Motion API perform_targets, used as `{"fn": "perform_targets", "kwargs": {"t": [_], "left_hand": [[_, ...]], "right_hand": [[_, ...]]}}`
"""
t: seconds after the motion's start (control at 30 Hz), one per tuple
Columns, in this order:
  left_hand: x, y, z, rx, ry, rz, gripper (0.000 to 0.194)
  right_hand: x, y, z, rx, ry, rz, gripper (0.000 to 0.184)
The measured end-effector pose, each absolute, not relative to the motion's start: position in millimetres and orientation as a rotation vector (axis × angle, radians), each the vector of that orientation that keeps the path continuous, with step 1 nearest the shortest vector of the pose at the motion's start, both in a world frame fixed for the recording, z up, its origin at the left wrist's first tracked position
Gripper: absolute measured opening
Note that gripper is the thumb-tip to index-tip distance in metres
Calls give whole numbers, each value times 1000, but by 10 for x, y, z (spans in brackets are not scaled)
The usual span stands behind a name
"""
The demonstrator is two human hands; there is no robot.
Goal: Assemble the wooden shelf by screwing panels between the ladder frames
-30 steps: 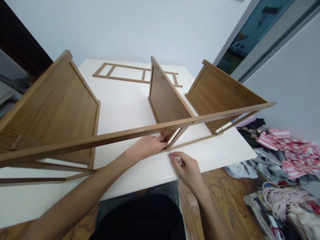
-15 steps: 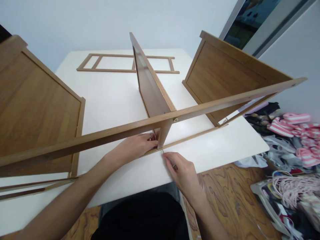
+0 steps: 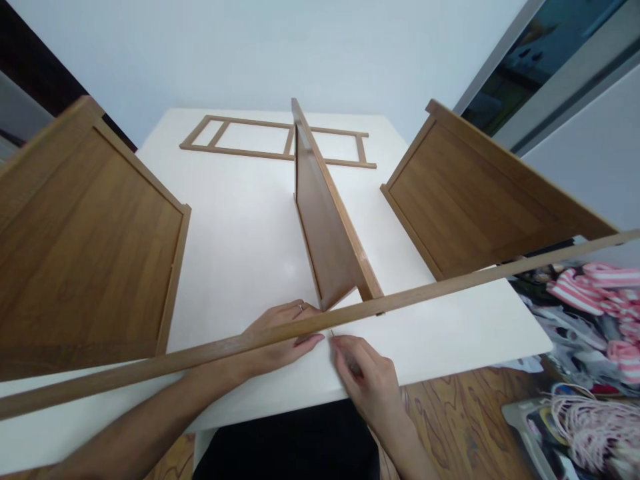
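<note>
A brown wooden frame stands on the white table [image 3: 235, 233]. Its middle panel [image 3: 325, 220] rises between a left panel [image 3: 100, 253] and a right panel [image 3: 480, 193]. A long front rail [image 3: 220, 353] crosses in front of them, with a dark bolt hole near the middle panel. My left hand [image 3: 287, 317] passes behind this rail, its fingers and thumb closed around the foot of the middle panel; the rail covers part of the grip. Just right of it, my right hand [image 3: 367, 367] pinches a thin rod [image 3: 331, 332], pointed at the joint.
A flat ladder-like wooden frame [image 3: 250, 139] lies at the back of the table, near the wall. To the right, striped cloth [image 3: 590, 287], plastic bags and a bin [image 3: 525, 427] holding pink cord [image 3: 585, 423] sit on the wood-patterned floor.
The view has tilted and come over the frame, so the front rail now appears lower and covers the bottom joint. Both hands stay at that joint, the right still pinching the thin rod.
</note>
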State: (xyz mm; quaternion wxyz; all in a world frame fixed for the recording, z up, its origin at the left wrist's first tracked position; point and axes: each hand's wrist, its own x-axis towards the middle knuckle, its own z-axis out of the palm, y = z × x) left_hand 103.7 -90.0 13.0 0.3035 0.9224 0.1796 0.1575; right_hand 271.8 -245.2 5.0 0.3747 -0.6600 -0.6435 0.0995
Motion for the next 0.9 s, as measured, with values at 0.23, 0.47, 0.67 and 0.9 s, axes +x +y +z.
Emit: {"fn": "perform_targets", "kwargs": {"t": [0.23,0.47,0.67,0.9], "left_hand": [[1037,-826,105,2455,453,394,13],[1094,-790,89,2371,492,357,15],[1086,-776,52,2366,425,387,13],[1053,-814,38,2497,414,454,13]], "right_hand": [[2727,-2387,156,-1746,-1568,221,13],[2705,-2472,70,-1915,-1541,217,15],[2709,-2563,-155,-1990,-1534,194,19],[2727,-2496,-4,-2004,-1572,168,23]]}}
